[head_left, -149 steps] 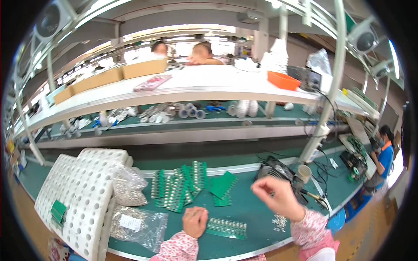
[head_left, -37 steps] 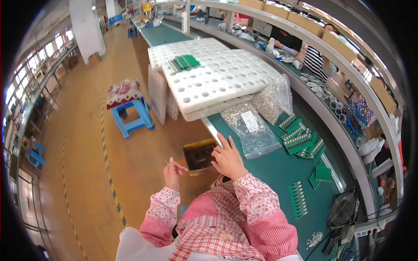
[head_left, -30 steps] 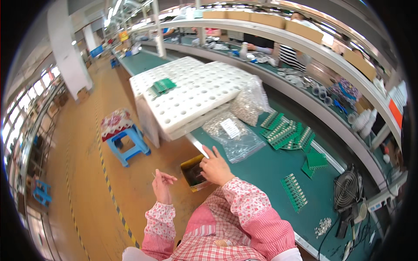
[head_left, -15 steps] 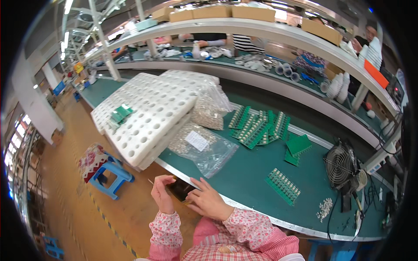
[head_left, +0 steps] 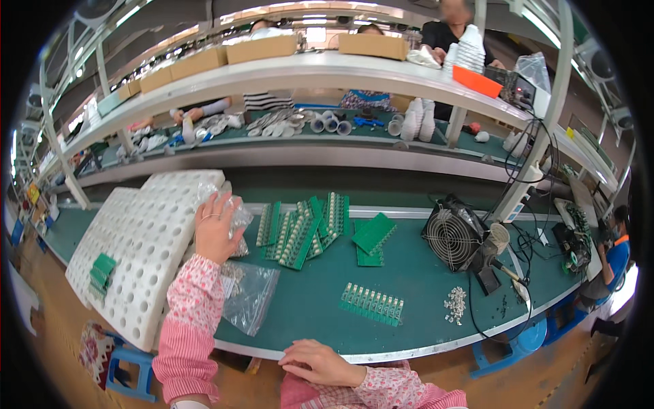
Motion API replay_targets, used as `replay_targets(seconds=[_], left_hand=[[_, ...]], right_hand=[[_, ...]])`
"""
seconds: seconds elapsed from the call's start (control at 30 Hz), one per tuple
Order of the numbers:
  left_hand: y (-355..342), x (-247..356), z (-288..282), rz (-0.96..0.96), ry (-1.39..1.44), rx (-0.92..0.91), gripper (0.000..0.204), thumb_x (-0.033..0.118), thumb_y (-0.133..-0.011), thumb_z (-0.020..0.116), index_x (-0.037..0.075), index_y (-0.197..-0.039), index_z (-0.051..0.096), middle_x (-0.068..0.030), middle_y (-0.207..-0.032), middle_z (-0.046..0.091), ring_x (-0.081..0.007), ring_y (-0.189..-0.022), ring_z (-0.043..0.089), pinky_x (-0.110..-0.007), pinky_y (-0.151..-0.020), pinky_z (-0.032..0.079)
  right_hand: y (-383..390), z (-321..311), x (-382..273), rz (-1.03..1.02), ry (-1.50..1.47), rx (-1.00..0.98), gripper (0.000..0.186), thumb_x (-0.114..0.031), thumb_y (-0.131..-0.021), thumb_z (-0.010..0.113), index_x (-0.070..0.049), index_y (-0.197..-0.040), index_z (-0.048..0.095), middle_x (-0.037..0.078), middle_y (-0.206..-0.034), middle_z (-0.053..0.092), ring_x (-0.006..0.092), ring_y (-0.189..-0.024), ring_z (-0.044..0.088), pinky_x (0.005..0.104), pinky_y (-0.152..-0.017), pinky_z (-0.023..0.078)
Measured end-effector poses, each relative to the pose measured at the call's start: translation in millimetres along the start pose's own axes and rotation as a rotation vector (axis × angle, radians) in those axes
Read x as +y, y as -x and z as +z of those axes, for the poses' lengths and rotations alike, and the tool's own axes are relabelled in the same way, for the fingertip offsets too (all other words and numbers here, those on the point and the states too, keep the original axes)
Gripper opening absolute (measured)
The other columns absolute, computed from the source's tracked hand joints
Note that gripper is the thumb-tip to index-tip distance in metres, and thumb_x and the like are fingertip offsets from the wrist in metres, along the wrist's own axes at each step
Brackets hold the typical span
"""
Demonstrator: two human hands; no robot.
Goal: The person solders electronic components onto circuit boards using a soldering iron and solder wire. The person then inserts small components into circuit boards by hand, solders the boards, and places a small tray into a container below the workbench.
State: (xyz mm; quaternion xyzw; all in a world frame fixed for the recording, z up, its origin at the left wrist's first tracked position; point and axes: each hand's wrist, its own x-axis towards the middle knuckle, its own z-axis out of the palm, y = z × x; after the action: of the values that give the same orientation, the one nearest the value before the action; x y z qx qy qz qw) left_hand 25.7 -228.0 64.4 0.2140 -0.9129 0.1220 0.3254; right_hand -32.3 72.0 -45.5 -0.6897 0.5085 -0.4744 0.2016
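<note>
My left hand (head_left: 216,228) reaches over the clear plastic bag (head_left: 242,217) of small pale parts beside the white foam trays. Its fingers are stretched out with the thumb apart; whether the fingertips touch the bag I cannot tell. A second clear zip bag (head_left: 251,300) lies flat just below that hand. At the front edge of the bench my right hand (head_left: 317,362) rests with loosely bent fingers and nothing visible in it. Several green circuit boards with rows of parts (head_left: 300,232) lie piled beyond, and a single strip of boards (head_left: 372,304) lies nearer.
White foam trays with round holes (head_left: 136,238) stand at left, a small stack of green boards (head_left: 102,269) on top. At right are a black fan (head_left: 452,235), a soldering iron stand (head_left: 487,276), cables and a heap of tiny white parts (head_left: 455,305). A shelf (head_left: 327,68) spans above.
My view has swung right. My left hand has left the bench's front edge, where both hands were together, and moved up to the bag. My right hand stays near the edge.
</note>
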Motion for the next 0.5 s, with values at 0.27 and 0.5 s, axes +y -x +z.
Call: replay_targets(seconds=[0.27, 0.5], left_hand=[[-41.4, -44.4, 30.3, -0.133, -0.143, -0.371, 0.026, 0.03, -0.076, 0.068, 0.01, -0.092, 0.066, -0.0096, -0.094, 0.065, -0.0283, -0.091, 0.061, -0.052, -0.098, 0.031], [-26.1, -85.4, -0.6, -0.233, 0.224, 0.014, 0.018, 0.022, -0.079, 0.067, 0.005, -0.077, 0.065, -0.0154, -0.072, 0.063, -0.033, -0.069, 0.062, -0.04, -0.061, 0.047]], right_hand=[[15.6, 8.2, -2.2, -0.045, 0.051, 0.059, 0.016, -0.019, -0.089, 0.058, -0.006, -0.097, 0.064, 0.012, -0.097, 0.063, 0.0308, -0.101, 0.057, 0.0391, -0.094, 0.044], [-1.1, 12.8, 2.9, -0.084, -0.051, -0.019, 0.014, -0.017, -0.086, 0.061, -0.006, -0.095, 0.065, 0.012, -0.096, 0.063, 0.0294, -0.099, 0.058, 0.0394, -0.093, 0.045]])
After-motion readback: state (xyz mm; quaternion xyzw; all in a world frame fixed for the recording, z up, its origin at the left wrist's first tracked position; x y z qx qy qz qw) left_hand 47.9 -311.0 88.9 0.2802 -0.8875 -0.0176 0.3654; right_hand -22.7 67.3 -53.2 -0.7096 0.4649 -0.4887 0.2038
